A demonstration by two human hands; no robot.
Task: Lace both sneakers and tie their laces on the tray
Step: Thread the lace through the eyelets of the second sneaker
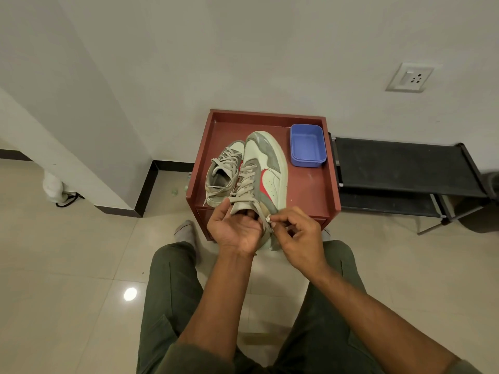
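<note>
- Currently, two sneakers sit on a red-brown tray [310,195] with raised edges, placed against a pale wall.
- Left sneaker [225,175]: smaller in view, lies toward the tray's left side, opening facing the camera, beige laces threaded loosely across it.
- Right sneaker [266,168]: white and grey with a red side mark, toe pointing to the wall, heel end overhanging the tray's near edge; it touches the left sneaker along its side.
- Lace [247,184] of the right sneaker: crossed through most of the eyelets; a free end runs down at the heel side between the two hands.
- Left hand [235,230]: palm up, fingers curled around the collar of the right sneaker at its near end, thumb up by the top lace crossing.
- Right hand [299,236]: thumb and forefinger pinch the lace end, its pale tip visible, just beside the sneaker's top eyelets. Hands are close together, not touching as far as can be seen.
- Blue plastic container [307,145]: on the tray's far right corner, apart from the sneakers.
- Black rack [405,168]: stands right of the tray, against the wall.
- Wall socket [409,76]: above the rack.
- The person is seated, green trousers [172,292] at frame bottom, tiled floor beneath.
</note>
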